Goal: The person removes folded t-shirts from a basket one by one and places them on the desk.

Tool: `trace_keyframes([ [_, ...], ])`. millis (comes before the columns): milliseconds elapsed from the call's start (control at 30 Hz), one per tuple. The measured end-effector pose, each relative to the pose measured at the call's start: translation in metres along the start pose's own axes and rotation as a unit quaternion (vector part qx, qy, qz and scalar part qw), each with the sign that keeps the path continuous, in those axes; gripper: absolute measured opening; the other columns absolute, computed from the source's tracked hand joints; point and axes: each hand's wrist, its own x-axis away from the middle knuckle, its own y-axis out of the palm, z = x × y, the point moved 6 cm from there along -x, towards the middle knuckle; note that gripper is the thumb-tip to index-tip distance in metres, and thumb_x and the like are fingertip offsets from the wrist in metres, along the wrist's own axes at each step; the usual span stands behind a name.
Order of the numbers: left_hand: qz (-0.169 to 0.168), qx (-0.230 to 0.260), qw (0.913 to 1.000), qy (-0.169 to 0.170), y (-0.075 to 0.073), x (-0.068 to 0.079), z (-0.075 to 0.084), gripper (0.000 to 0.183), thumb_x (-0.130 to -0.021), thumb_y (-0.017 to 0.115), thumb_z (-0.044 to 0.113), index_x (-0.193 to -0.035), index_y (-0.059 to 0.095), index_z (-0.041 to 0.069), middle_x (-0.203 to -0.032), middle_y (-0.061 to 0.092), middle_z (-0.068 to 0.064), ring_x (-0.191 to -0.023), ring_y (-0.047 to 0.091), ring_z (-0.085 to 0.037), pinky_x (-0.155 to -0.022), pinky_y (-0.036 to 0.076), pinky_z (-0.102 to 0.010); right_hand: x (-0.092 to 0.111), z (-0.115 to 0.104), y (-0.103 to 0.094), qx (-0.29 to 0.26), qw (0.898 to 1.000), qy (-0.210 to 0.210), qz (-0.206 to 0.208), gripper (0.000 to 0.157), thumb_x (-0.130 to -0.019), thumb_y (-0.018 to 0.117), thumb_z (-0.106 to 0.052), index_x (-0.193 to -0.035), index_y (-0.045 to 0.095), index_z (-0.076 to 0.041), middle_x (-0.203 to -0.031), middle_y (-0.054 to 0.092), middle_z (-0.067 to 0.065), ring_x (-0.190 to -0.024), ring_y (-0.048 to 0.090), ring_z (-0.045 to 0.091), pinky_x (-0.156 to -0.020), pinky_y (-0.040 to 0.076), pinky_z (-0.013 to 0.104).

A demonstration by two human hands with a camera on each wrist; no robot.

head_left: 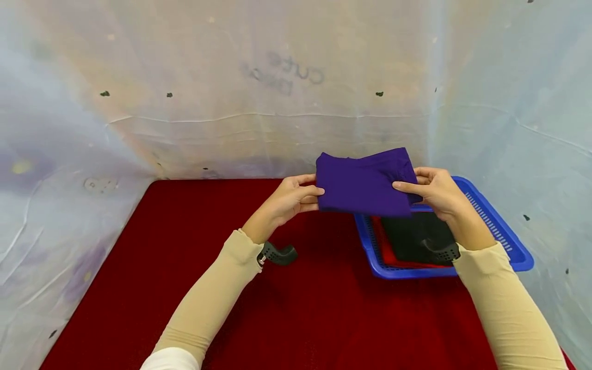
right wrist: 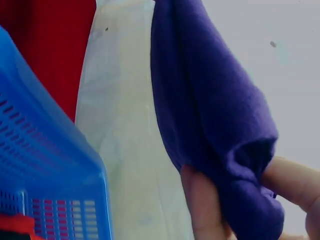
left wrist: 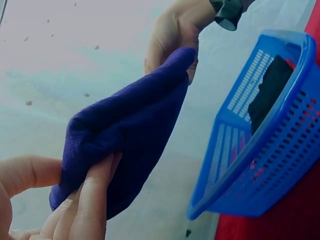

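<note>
A folded purple cloth point(head_left: 363, 185) is held up in the air between both hands, above the red table and partly in front of the basket. My left hand point(head_left: 296, 198) pinches its left edge, thumb toward me and fingers behind. At the opposite edge, my right hand point(head_left: 437, 192) pinches the cloth the same way. The left wrist view shows the purple cloth point(left wrist: 125, 130) edge-on, with several folded layers. In the right wrist view, fingers point(right wrist: 202, 205) press it from one side. Whether it is a garment cannot be told.
A blue plastic basket point(head_left: 370, 252) with slotted walls stands at the right of the red-covered table point(head_left: 277, 318). Inside lie a folded black cloth point(head_left: 416, 239) and a red cloth point(head_left: 386, 246) under it. Pale plastic sheeting point(head_left: 231, 139) hangs around the table's back and sides.
</note>
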Motion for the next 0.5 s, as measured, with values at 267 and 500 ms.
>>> trace_keyframes([
  [267,0.018,0.011,0.9997,0.011,-0.024,0.013,0.012,0.059,-0.095,0.059,-0.006,-0.15,0.037,-0.003,-0.099,0.073,-0.007,-0.078,0.073,-0.016,-0.077,0.059,-0.031,-0.015,-0.007,0.024,0.041,0.999,-0.022,-0.001,0.015,-0.09,0.077,-0.017,-0.101,0.068,-0.012,-0.091,0.073,-0.008,-0.066,0.064,0.008,-0.062,0.055,0.025],
  [500,0.03,0.005,0.9995,0.011,-0.043,0.022,0.02,0.061,-0.097,0.056,-0.006,-0.152,0.033,-0.003,-0.094,0.073,-0.003,-0.075,0.072,-0.013,-0.073,0.059,-0.028,-0.025,-0.009,0.041,0.068,0.998,-0.014,-0.006,0.029,-0.089,0.079,-0.026,-0.109,0.065,-0.01,-0.091,0.073,-0.011,-0.073,0.059,0.007,-0.063,0.049,0.026],
])
